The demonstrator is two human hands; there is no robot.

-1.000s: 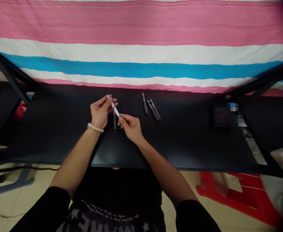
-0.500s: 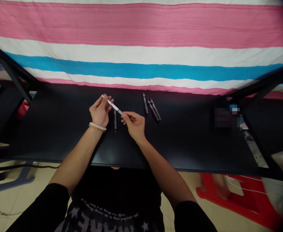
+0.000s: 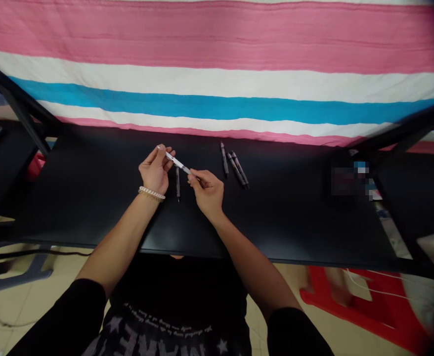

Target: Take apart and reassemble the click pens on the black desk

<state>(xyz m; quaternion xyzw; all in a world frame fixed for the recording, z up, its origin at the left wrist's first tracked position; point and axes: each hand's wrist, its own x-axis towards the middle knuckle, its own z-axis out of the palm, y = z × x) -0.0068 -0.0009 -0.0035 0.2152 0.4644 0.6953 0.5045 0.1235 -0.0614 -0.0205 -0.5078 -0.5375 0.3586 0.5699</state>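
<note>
A white pen [image 3: 177, 162] slants between my two hands above the black table. The fingers of my left hand [image 3: 156, 169] pinch its upper left end. At its lower right end, the fingertips of my right hand [image 3: 208, 192] close around it, hiding the tip. Just below it, a dark pen [image 3: 178, 184] lies on the table between my hands. To the right of my right hand lie a grey pen [image 3: 224, 159] and a pair of dark pens [image 3: 238, 169] side by side.
The black table [image 3: 283, 217] runs across the view, with a pink, white and blue striped cloth [image 3: 217, 106] behind it. Black frame bars rise at both sides. A blurred-out item [image 3: 345, 180] sits at the right. Below is a red stool [image 3: 365, 306].
My right hand has shifted very slightly right along with its end of the white pen. Both hands keep hold of it; the pens on the table stay put.
</note>
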